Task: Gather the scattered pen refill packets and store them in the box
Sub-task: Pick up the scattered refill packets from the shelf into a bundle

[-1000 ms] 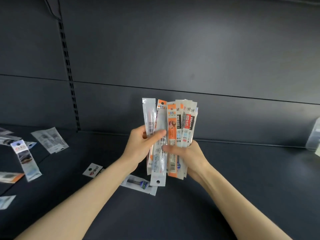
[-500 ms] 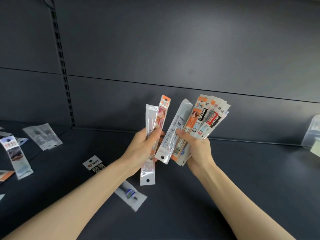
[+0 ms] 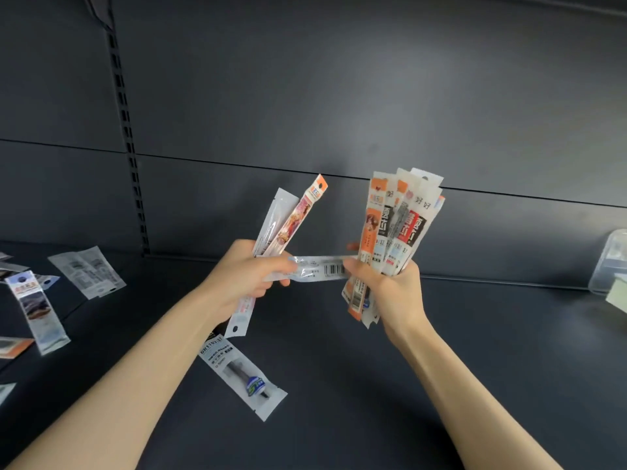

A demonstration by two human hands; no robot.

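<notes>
Fingers around packets, above shelf.

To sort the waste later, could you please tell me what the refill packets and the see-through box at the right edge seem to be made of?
Long printed refill packets: probably thin glossy plastic film; their clear stretches catch glare. See-through rectangular box: likely rigid clear plastic, slightly frosted; only partly in view.

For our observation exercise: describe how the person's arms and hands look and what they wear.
The left hand and right hand are bare: no gloves, rings, watch or bracelets visible. The left forearm and right forearm are uncovered to the frame's edge; no sleeve shows.
</notes>
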